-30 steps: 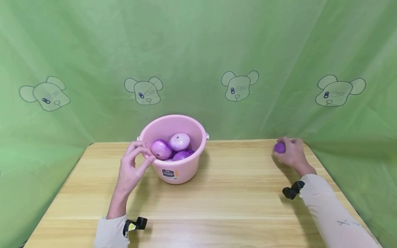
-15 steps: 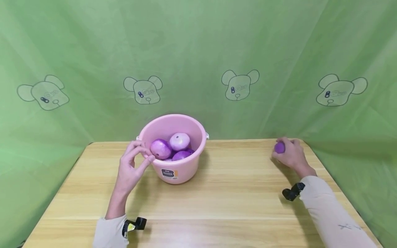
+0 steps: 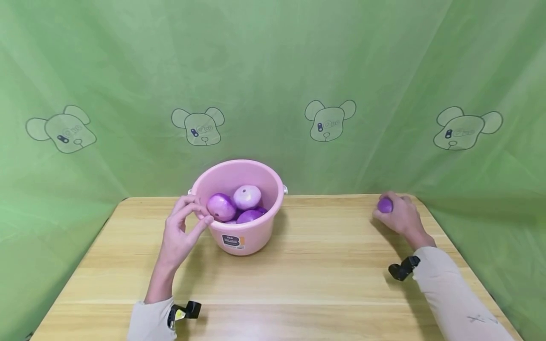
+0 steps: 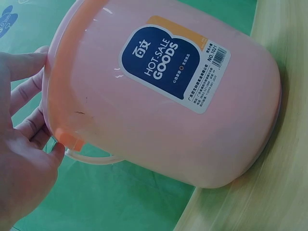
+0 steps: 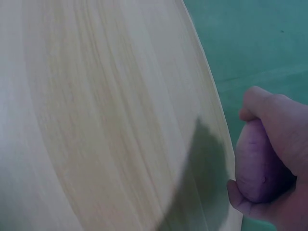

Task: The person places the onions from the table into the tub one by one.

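A pink bucket (image 3: pixel 243 239) stands on the table, left of its middle. Inside lie several glossy, rounded purple and pale-lilac things (image 3: pixel 247 197), like fruit or onions, some with a small dark spot. My left hand (image 3: pixel 181 239) holds the bucket's near-left rim between thumb and fingers; in the left wrist view the fingers (image 4: pixel 26 96) lie along that rim. Far to the right, near the table's back corner, my right hand (image 3: pixel 403 215) grips one similar rounded purple thing (image 3: pixel 385 205). The right wrist view shows finger and thumb curled round it (image 5: pixel 257 161).
The wooden table (image 3: pixel 315 265) spans the front. Behind and at both sides hangs a green curtain (image 3: pixel 264 71) with bear-head drawings. A white handle (image 4: pixel 96 158) hangs on the bucket. Each wrist carries a small black camera (image 3: pixel 403 269).
The right hand has settled slightly more closely round the purple thing, staying near the back-right corner. The left hand keeps its hold on the bucket's rim. The head view shifts slightly.
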